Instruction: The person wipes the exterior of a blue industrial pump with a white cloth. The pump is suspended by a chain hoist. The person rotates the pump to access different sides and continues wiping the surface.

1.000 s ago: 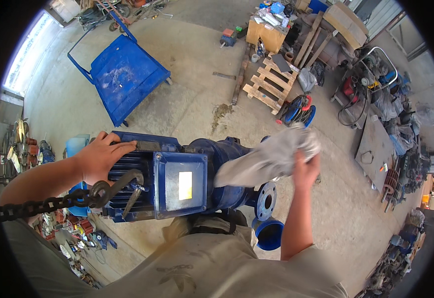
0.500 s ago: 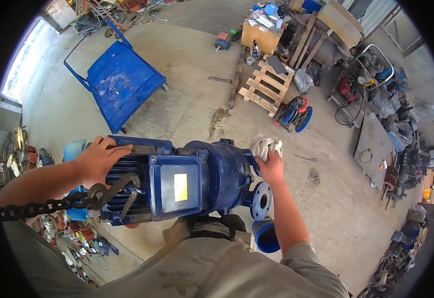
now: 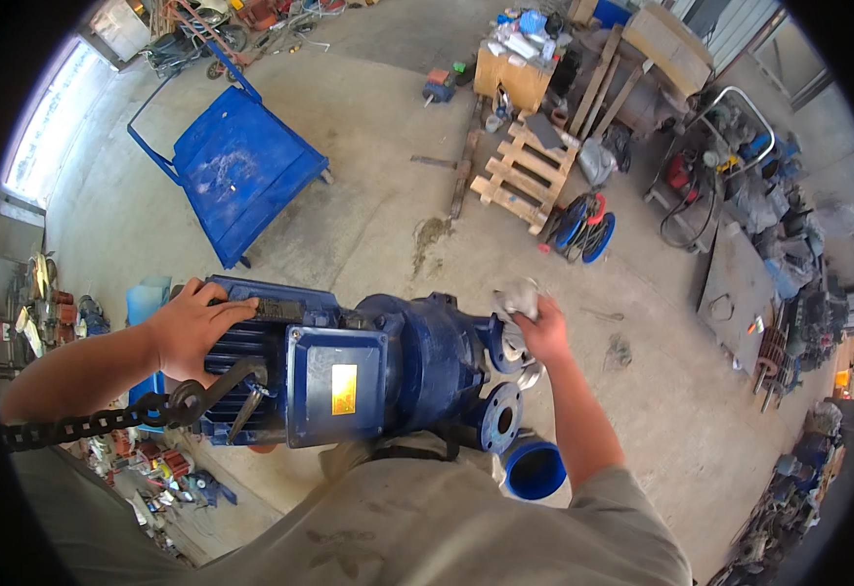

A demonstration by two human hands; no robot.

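Before me lies a dark blue electric pump (image 3: 417, 366), with a finned motor at the left and pipe flanges at the right. My left hand (image 3: 192, 327) rests with its fingers spread on the motor's fins. A rusty hook (image 3: 222, 386) on a dark chain (image 3: 85, 422) reaches the motor beside that hand. My right hand (image 3: 541, 327) is closed on a whitish rag (image 3: 517, 303), part of which hangs against the upper flange (image 3: 505, 347). The lower round flange (image 3: 501, 417) faces right, its bore uncovered. A terminal box (image 3: 339, 352) bears a yellow label.
Below the flanges stands a blue bucket (image 3: 534, 471). A blue platform cart (image 3: 236, 166) is ahead on the left. Farther right are a wooden pallet (image 3: 527, 171) and a cable reel (image 3: 583, 230). Piled machine parts (image 3: 774, 244) line the right side; more lie at the left.
My right hand has brought the rag slightly left and down, from beside the upper flange onto it. The pump appears shifted a little left in view. My left hand stays on the motor.
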